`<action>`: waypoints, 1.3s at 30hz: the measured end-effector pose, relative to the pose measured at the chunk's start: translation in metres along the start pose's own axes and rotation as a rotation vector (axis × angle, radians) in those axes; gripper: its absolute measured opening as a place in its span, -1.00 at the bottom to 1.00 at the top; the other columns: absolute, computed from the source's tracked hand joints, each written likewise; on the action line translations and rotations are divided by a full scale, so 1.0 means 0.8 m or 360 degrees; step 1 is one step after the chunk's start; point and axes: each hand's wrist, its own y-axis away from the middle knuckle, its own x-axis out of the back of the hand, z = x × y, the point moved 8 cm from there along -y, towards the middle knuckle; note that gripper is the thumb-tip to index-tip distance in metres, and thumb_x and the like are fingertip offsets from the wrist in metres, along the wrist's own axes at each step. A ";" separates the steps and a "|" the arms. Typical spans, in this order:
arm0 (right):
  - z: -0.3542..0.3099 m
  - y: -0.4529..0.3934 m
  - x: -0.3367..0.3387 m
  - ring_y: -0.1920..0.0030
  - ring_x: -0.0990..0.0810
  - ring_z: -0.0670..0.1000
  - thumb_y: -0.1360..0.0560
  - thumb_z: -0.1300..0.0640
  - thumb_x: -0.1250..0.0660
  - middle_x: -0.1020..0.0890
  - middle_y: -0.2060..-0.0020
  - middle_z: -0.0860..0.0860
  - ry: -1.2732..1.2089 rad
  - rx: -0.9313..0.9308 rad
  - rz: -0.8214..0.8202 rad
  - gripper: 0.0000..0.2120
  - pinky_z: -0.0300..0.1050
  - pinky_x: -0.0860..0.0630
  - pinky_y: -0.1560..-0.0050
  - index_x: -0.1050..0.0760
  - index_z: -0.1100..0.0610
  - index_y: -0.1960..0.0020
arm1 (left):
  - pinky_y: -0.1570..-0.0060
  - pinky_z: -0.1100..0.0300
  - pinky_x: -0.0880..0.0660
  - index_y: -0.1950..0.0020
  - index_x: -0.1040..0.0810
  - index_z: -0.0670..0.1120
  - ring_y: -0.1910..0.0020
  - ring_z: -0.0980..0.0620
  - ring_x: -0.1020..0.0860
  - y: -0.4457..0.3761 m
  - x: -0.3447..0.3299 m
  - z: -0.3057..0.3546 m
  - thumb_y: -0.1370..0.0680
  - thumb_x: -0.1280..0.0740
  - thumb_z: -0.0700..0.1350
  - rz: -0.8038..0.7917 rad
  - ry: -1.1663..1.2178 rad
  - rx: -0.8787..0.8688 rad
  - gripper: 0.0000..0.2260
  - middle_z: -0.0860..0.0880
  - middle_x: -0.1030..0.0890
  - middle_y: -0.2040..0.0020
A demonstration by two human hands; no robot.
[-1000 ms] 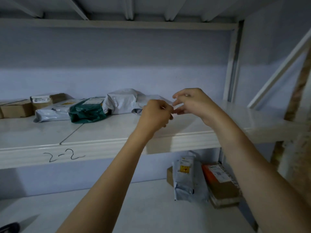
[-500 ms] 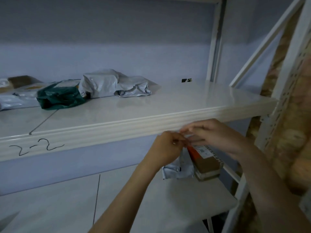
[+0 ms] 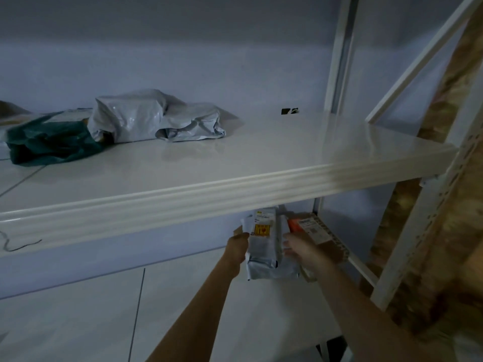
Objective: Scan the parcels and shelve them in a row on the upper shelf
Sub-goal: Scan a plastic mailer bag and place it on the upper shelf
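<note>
head view: only one I have, dim and slightly blurred.
left hand (image 3: pixel 237 246): I see it closed on the left edge of the grey parcel (image 3: pixel 265 245), thumb on the front.
right hand (image 3: pixel 300 250): fingers curled round the right edge of the same parcel, so it is gripped from both sides.
grey parcel: standing upright on the lower shelf (image 3: pixel 183 309), yellow sticker facing me, top tucked under the lip of the upper shelf (image 3: pixel 287 158).
brown box (image 3: pixel 321 239): just beside the parcel on its right, orange end and white label up; touching or not, I can't tell.
upper shelf: crumpled grey bag (image 3: pixel 146 116) at the back left, green bag (image 3: pixel 49 142) touching its left side; right half bare.
shelf frame (image 3: pixel 337 56): white upright and diagonal brace on the right.
</note>
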 end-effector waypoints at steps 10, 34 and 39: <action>0.020 -0.064 -0.042 0.08 -0.62 0.16 -0.65 0.15 -0.18 -0.61 0.12 0.19 -0.0022 -0.0339 -0.0189 -0.79 0.00 -0.59 0.01 -0.52 0.22 0.05 | 0.07 0.27 -0.41 -0.23 -0.47 -0.21 0.07 0.04 -0.49 -0.081 -0.036 -0.028 -0.66 -0.20 -0.06 0.0074 0.0090 0.0215 -0.74 -0.04 -0.55 -0.07; 0.051 0.107 -0.269 -0.01 -0.72 0.16 -0.40 0.25 -0.52 -0.73 -0.02 0.19 -0.0254 0.0064 -0.1013 -0.61 0.00 -0.63 -0.04 -0.61 0.25 -0.21 | -0.13 0.02 -0.56 -0.26 -0.56 -0.20 -0.12 -0.13 -0.61 0.067 0.200 -0.108 -0.55 -0.39 -0.06 -0.0135 0.0058 0.0110 -0.66 -0.15 -0.65 -0.16; 0.067 0.198 -0.388 -0.03 -0.72 0.18 -0.46 0.26 -0.49 -0.73 -0.03 0.19 -0.0180 0.0077 -0.1124 -0.68 -0.03 -0.65 -0.01 -0.61 0.25 -0.20 | -0.05 0.02 -0.59 -0.20 -0.56 -0.21 -0.11 -0.15 -0.62 0.135 0.329 -0.151 -0.59 -0.34 -0.01 0.0177 0.0132 0.0052 -0.69 -0.17 -0.66 -0.11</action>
